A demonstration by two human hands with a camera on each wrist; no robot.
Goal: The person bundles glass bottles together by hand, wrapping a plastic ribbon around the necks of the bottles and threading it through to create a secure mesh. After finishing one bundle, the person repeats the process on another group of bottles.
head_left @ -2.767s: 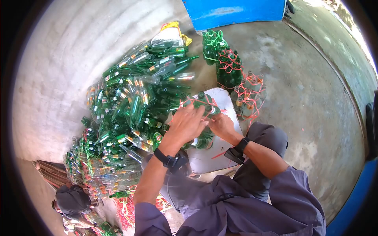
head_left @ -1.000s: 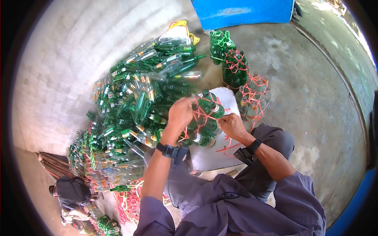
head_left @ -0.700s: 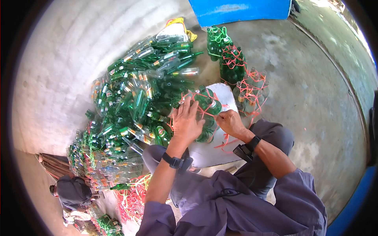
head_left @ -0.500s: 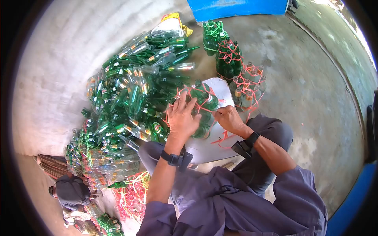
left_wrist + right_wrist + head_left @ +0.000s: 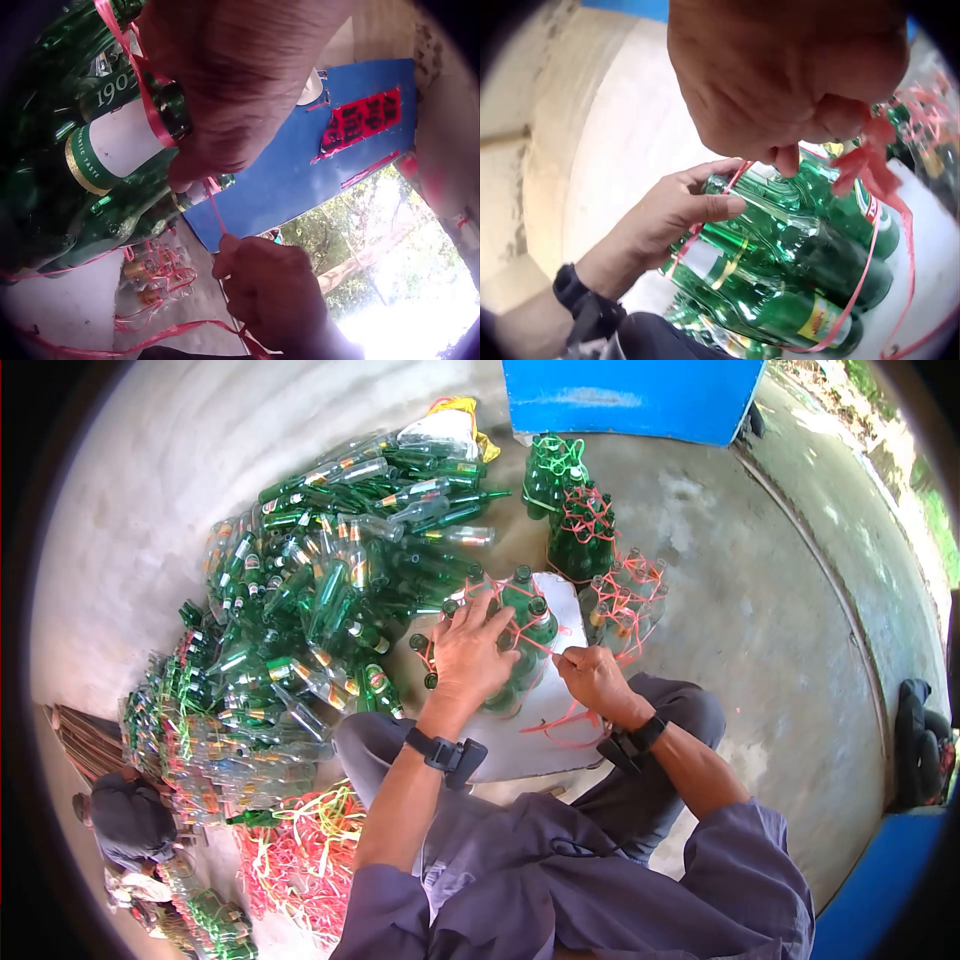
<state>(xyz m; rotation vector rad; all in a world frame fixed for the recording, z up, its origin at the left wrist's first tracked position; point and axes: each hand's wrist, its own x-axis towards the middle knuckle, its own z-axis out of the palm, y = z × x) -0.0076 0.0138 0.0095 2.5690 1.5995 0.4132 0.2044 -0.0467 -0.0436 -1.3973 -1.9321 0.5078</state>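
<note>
A bundle of green glass bottles stands on a white-topped seat, pink plastic strap laced round the necks. Over the bottle tops my left hand lies with fingers spread, pressing among the necks. In the right wrist view its thumb rests along one bottle's neck. My right hand, at the bundle's right side, pinches the pink strap, which runs taut towards the left hand. A loose strap tail hangs down beside the bottles. The right fingertips are partly hidden in the head view.
A big pile of loose bottles lies left against the wall. Tied bundles stand behind, with green strap and pink strap. A heap of pink and yellow strap lies lower left, near another person.
My left hand has moved from the bundle's left side onto the bottle tops, its fingers spreading. The right hand keeps its pinch on the strap. The head view has shifted.
</note>
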